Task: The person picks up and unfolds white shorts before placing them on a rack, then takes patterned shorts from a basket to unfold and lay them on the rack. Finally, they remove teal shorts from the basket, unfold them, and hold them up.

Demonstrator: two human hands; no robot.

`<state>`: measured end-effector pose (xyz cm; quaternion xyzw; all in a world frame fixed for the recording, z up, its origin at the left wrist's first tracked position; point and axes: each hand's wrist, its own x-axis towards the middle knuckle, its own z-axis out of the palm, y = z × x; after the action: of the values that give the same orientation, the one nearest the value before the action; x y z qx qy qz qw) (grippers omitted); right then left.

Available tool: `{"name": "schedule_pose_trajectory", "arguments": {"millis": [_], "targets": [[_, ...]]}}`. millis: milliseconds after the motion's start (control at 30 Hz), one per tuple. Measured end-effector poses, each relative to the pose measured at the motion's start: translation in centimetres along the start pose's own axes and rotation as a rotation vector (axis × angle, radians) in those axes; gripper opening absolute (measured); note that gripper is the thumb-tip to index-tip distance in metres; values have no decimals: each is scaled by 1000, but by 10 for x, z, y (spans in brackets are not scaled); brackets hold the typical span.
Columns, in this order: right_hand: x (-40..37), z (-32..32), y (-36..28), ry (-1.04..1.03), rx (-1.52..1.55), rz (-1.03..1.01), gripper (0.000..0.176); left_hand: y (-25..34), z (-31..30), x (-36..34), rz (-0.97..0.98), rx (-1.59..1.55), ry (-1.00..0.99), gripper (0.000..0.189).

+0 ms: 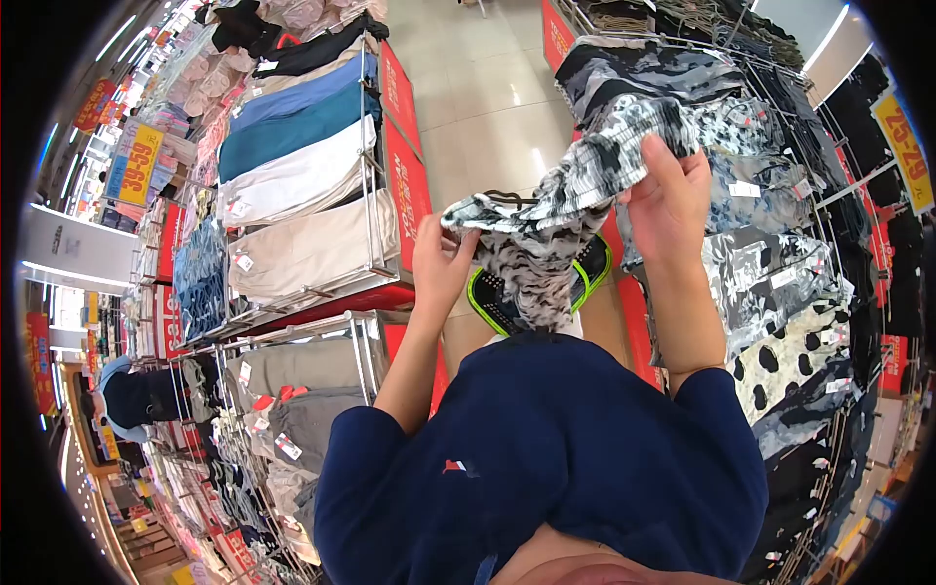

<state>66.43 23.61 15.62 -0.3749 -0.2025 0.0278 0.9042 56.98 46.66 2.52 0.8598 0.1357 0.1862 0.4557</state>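
Note:
A black, white and grey patterned garment (575,195) with a gathered elastic waistband is stretched between my two hands, its lower part hanging in front of my body. My left hand (444,255) pinches the waistband's left end, where a dark string loop shows beside it. Higher up, my right hand (668,200) grips the other end between thumb and fingers. Just behind my right hand lie folded grey and white patterned garments (751,185) on the right rack. Below the hanging cloth, my black shoes with bright green edges (492,297) partly show.
On the left, a metal rack (370,166) with red side panels holds folded trousers in white (302,171), beige, teal and blue. Nearer stands another rack with grey trousers (302,366). A tiled aisle (478,127) runs ahead between the displays. At far left is another person (127,395).

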Motion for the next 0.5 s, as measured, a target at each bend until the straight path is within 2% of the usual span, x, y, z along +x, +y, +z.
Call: {"name": "schedule_pose_trajectory", "arguments": {"millis": [33, 67, 167, 200, 300, 333, 433, 500], "targets": [[-1, -2, 0, -20, 2, 7, 14, -5, -3, -2, -225, -70, -106, 29], [-4, -8, 0, -37, 4, 15, 14, -45, 5, 0, -180, -195, -187, 26], [-13, -13, 2, 10, 27, 44, 14, -43, 10, -14, 249, 142, -124, 26], [-16, -13, 1, 21, 43, 45, 14, -44, 13, -22, 323, 355, -55, 37], [-27, -9, 2, 69, 53, 54, 15, -7, 11, -40, -99, 160, -219, 50], [-31, -7, 3, 58, 74, 57, 16, -10, 12, -46, -235, -88, -381, 59], [-48, -5, 8, 10, 97, 117, 18, -21, 21, -52, -698, -1403, -953, 59], [-61, 3, 16, -8, 113, 122, 20, 3, 41, -65, -781, -1194, -856, 58]]}}
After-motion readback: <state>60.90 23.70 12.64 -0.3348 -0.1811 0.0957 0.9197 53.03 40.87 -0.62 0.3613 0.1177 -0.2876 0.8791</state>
